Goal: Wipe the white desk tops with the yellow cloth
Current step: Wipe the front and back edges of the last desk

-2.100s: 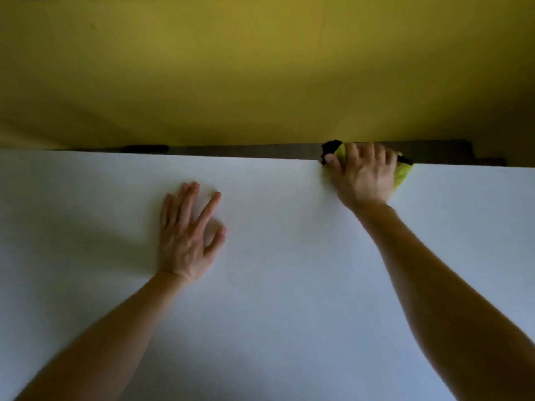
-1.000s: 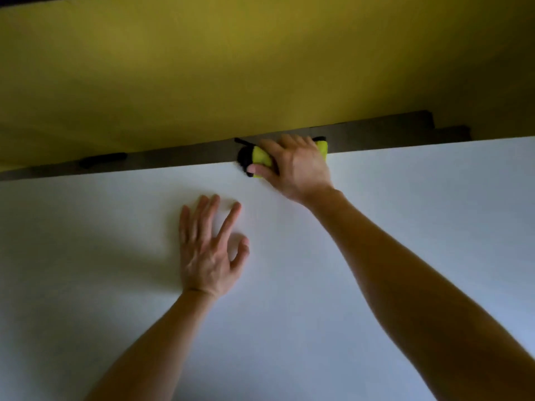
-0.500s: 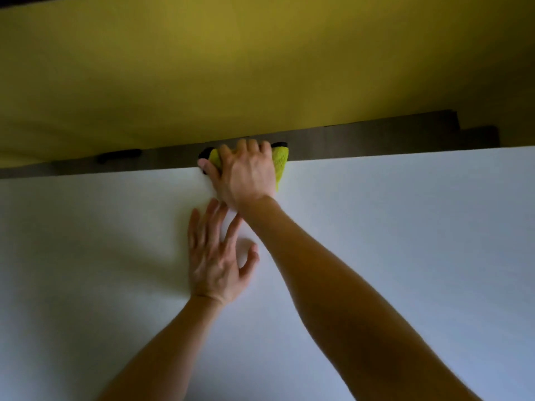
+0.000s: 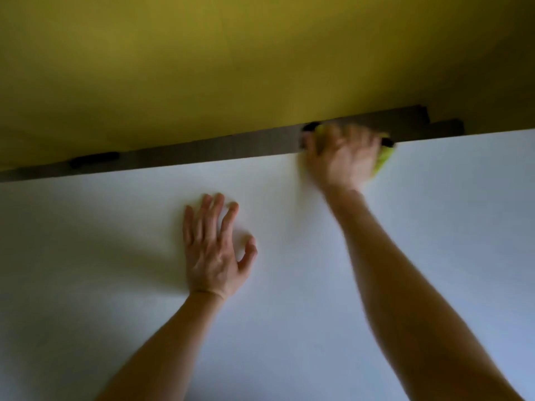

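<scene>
White bench top [image 4: 86,285], smooth and flat, fills the near half of the view, and two bare forearms reach out over it. The left forearm comes in from the lower left. The left hand [image 4: 214,256] lies palm down on the bench about midway across, fingers straight and slightly spread toward the far edge, thumb bent out to the right. Its grip is wide and holds nothing. A soft shadow lies on the surface to the left of that hand.

The right forearm runs from the lower right corner up to the far edge of the bench, well apart from the left hand. There the right hand [image 4: 341,157] lies on top of the bunched yellow cloth [image 4: 383,162], which sits at the bench's far edge. Only a strip of the cloth shows to the right of the hand, with black trim [image 4: 388,143] at its far end. The hand is blurred, so it is unclear whether its grip closes round the cloth or presses it flat.

Beyond the bench edge runs a dark grey-brown strip [image 4: 202,151], with a small black oblong piece [image 4: 94,159] on it toward the left. Behind it rises a plain mustard-yellow wall [image 4: 231,68].
</scene>
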Motion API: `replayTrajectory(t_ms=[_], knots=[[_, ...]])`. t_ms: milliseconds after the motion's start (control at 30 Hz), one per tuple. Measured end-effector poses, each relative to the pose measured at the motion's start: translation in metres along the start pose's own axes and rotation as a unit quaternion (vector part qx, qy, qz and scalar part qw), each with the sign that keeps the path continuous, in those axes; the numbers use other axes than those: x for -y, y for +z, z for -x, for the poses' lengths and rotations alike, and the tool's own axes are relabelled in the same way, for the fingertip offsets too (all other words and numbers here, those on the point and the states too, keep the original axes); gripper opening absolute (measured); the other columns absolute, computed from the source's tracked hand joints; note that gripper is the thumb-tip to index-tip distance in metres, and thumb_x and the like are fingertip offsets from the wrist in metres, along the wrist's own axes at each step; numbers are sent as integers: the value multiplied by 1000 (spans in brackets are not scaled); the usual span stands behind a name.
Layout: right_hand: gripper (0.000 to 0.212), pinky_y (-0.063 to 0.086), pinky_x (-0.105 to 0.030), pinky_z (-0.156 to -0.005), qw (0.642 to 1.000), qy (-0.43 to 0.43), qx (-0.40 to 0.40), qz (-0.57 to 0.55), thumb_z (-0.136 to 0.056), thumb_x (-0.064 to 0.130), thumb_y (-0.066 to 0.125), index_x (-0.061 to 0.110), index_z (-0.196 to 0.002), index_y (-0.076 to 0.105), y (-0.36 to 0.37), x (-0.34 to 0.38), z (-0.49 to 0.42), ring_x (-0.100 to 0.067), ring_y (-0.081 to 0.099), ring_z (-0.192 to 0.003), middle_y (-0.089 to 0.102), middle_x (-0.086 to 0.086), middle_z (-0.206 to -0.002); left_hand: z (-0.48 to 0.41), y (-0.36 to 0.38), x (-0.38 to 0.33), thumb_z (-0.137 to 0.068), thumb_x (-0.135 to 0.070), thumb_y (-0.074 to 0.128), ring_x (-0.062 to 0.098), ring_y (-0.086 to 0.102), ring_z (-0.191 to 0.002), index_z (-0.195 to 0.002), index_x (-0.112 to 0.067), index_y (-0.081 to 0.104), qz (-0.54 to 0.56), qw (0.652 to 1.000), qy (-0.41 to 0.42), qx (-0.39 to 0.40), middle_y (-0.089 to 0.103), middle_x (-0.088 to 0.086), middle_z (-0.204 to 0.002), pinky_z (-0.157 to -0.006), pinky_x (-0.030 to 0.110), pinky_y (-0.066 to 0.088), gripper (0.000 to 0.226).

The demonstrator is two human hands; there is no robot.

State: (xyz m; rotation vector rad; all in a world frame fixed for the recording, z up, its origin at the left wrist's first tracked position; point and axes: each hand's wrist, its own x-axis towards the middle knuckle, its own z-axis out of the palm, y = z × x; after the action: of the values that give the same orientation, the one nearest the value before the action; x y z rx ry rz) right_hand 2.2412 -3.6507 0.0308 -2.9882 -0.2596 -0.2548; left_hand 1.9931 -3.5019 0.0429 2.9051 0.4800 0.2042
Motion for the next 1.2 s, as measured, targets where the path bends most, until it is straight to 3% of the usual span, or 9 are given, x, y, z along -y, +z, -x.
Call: replayTrajectory(t_ms=[133,267,400,467,567,767,900,1067,1200], knots=[[53,41,-48,-88,976,-179,71,-105,-104,66,49,19,-97,74,1,118,40,-36,64,-89,71,-15,-90,-1,-1,-1,-97,-45,62,39,31,-163,-156,-9,55,-14,1000,-5,4,40,18,-171,-129,67,24,70],[64,47,-47,-92,947,-287,76,-121,-102,77,46,23,-121,75,2,57,16,-38,67,-98,73,-13,-102,-1,1,0,-96,-44,65,39,32,-163,-156,-9,56,-8,1000,0,-13,41,18,-171,-128,68,25,70],[58,46,-47,-89,974,-205,31,-86,-101,74,52,20,-112,72,-15,-75,-23,-40,67,-99,73,-13,-102,-1,2,-2,-96,-44,64,41,33,-162,-155,-9,57,1,1000,2,-16,42,19,-170,-127,69,25,69],[56,45,-47,-87,988,-147,18,-46,-103,72,51,19,-100,70,-19,-86,-26,-41,66,-95,70,-13,-97,-2,4,0,-96,-44,64,41,33,-162,-155,-9,57,1,1000,-2,-15,42,19,-170,-128,69,24,69],[55,44,-47,-85,994,-99,38,-4,-101,70,49,20,-89,69,-12,-17,-11,-39,66,-90,71,-13,-89,0,3,-1,-96,-45,64,41,33,-162,-154,-9,58,1,1000,0,-13,42,19,-170,-128,69,23,69],[60,42,-46,-87,956,-256,126,-69,-102,73,39,24,-103,73,-13,122,28,-35,68,-92,74,-11,-94,-2,2,-2,-97,-46,63,40,32,-162,-156,-10,56,-11,1000,-3,-14,42,19,-170,-129,67,23,69],[64,48,-46,-90,931,-317,139,-114,-97,78,48,21,-117,71,-11,41,-1,-39,69,-97,73,-14,-101,-2,5,2,-98,-43,64,42,34,-161,-160,-21,55,-17,999,19,-31,43,20,-168,-128,68,24,66],[63,45,-49,-90,980,-191,42,-41,-104,73,45,15,-113,68,-28,-144,-37,-42,63,-99,68,-17,-101,1,5,0,-99,-39,62,46,34,-160,-161,-24,55,-44,998,33,-37,40,23,-170,-126,70,27,64],[56,44,-51,-94,993,-102,48,21,-106,64,44,14,-105,71,-18,-102,-27,-41,63,-98,69,-21,-99,1,-1,-9,-99,-48,59,45,35,-160,-161,-18,53,-97,995,9,20,39,23,-170,-127,67,27,69]])
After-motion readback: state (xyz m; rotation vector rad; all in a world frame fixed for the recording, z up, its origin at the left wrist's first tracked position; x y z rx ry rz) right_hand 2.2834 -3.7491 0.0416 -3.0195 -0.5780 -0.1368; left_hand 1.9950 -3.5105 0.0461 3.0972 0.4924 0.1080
